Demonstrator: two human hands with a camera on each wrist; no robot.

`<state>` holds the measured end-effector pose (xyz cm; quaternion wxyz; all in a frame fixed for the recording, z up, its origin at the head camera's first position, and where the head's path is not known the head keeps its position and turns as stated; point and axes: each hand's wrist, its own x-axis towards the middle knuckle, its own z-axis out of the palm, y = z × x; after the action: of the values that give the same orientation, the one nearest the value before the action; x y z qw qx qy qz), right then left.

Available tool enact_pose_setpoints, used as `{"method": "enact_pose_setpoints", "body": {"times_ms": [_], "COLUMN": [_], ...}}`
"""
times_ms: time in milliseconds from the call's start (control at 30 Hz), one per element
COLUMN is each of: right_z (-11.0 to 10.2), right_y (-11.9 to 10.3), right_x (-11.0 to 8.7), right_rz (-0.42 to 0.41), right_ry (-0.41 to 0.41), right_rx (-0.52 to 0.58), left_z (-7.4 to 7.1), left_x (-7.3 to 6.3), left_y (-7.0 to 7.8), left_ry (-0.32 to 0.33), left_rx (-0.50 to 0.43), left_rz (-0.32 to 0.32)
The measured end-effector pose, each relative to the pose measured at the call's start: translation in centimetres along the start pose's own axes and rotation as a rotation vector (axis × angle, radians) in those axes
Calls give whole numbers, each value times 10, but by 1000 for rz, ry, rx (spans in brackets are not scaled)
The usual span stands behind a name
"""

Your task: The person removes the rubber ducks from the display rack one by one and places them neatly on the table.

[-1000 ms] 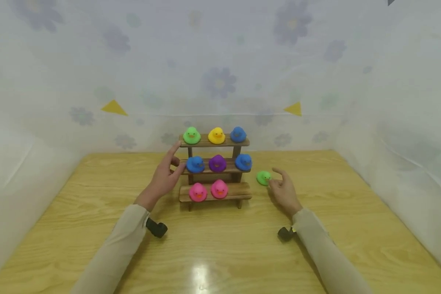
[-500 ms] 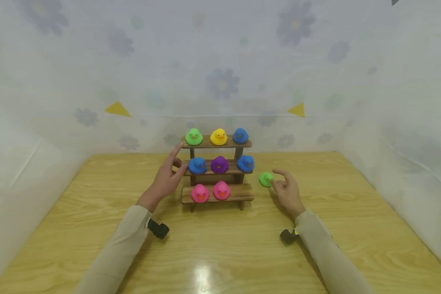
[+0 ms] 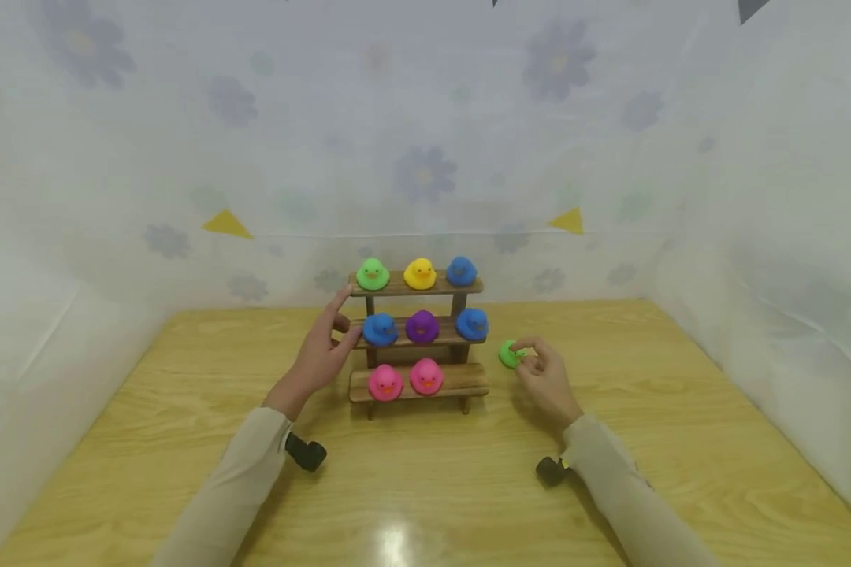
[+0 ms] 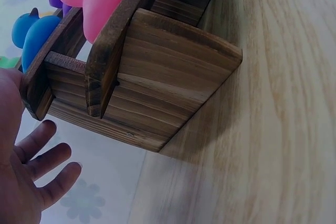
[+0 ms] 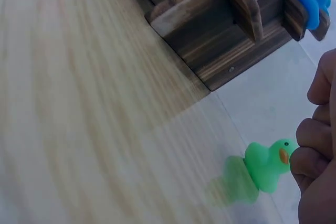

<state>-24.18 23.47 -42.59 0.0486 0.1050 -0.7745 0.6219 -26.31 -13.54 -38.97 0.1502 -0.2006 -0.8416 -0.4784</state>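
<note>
A three-step wooden stand (image 3: 461, 382) bears rubber ducks. On its top step sit a green duck (image 3: 373, 276), a yellow duck (image 3: 421, 275) and a blue duck (image 3: 462, 272). The middle step holds a purple duck (image 3: 422, 327) between two blue ones; two pink ducks (image 3: 427, 377) occupy the bottom step. My left hand (image 3: 319, 350) rests at the stand's left side, fingers spread. Right of the stand, another green duck (image 5: 268, 163) stands upright on the table. My right hand (image 3: 548, 382) is beside it, index finger over it; the right wrist view shows other fingers curled, and no clear grip.
The wooden table (image 3: 425, 488) reaches back to a white flowered sheet (image 3: 291, 157), which also hangs at both sides. Two yellow triangles (image 3: 567, 221) mark the back sheet. The bottom step's right end is bare wood.
My right hand has moved slightly left, its index finger now over the loose green duck and partly covering it. My left hand stays at the stand. The head view has shifted slightly.
</note>
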Motion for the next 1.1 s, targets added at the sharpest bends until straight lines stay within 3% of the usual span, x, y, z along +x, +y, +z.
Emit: {"method": "enact_pose_setpoints", "body": {"times_ms": [233,333,633,967,1100], "right_z": [10,12,19,26,31], "right_y": [-30,-27,-14,-19,-32], "right_x": [-6,-5,-1,-2,-7], "right_rz": [-153,-222,-283,-325,-351], "right_ry": [-65,-100,-95,-149,-170], "right_rx": [-38,-24,-36,-71,-74], "left_z": [0,1,1,1,1], "left_x": [1,1,1,0,1], "left_y": [2,2,1,2,2], "left_ry": [-8,-2,-6,5,4], "left_rx": [-1,-4,4,-3,0], "left_rz": [-13,-9,-16,4,7]}}
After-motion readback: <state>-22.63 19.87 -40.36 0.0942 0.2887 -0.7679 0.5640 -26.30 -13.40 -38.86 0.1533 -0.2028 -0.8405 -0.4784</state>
